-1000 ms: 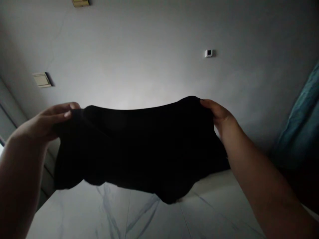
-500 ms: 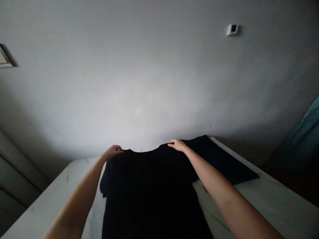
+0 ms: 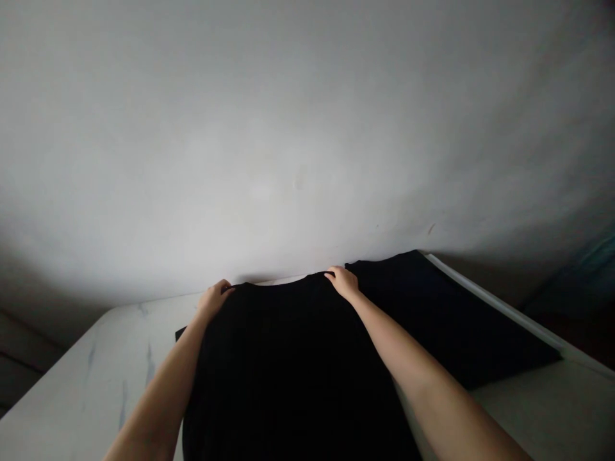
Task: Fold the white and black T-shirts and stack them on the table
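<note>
A black T-shirt (image 3: 288, 371) lies spread flat on a white marble-patterned table (image 3: 86, 384), its collar toward the wall. My left hand (image 3: 214, 298) rests on the shirt's left shoulder, fingers curled over the fabric's edge. At the right shoulder, by the collar, my right hand (image 3: 342, 282) has its fingers bent down onto the cloth. Both arms reach out along the shirt.
A second dark cloth (image 3: 456, 320) lies flat on the table to the right of the shirt, reaching the table's right edge. A plain grey wall (image 3: 288, 128) rises just behind the table. Something teal (image 3: 596, 256) shows at the far right.
The shirt went from held up in the air to laid flat on the table. Since half a second ago its left sleeve has spread out and the view has tipped down.
</note>
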`<state>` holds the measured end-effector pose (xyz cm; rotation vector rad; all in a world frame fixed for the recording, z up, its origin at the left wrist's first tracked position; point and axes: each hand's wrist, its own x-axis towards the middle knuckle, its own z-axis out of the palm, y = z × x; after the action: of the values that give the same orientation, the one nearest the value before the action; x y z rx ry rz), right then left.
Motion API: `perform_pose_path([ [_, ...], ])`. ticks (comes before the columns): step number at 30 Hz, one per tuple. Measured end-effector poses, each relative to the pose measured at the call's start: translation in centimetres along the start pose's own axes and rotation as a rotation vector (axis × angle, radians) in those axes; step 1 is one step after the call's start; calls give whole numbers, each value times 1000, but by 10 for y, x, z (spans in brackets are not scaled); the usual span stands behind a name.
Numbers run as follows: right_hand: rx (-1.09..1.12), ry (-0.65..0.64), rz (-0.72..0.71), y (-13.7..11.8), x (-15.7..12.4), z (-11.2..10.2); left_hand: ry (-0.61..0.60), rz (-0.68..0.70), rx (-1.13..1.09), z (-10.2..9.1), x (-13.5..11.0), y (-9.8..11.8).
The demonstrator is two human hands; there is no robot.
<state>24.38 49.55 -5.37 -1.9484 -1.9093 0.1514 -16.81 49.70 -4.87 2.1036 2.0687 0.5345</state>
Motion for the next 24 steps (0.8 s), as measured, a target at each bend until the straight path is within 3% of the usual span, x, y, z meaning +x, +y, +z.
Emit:
perform_pose_path([
  [7,-148,29,-15,-16,4,6,37,22,143,8,-4,8],
  [12,-195,84,-44,-31,-10,1,259,102,328,4,-22,33],
  [14,-170,70,-91,-42,-24,0,303,107,311,5,-35,51],
  [18,-118,29,-145,-72,-67,3,283,167,227,18,-76,92],
  [24,-28,-105,-179,-115,-146,18,137,215,127,49,-150,138],
])
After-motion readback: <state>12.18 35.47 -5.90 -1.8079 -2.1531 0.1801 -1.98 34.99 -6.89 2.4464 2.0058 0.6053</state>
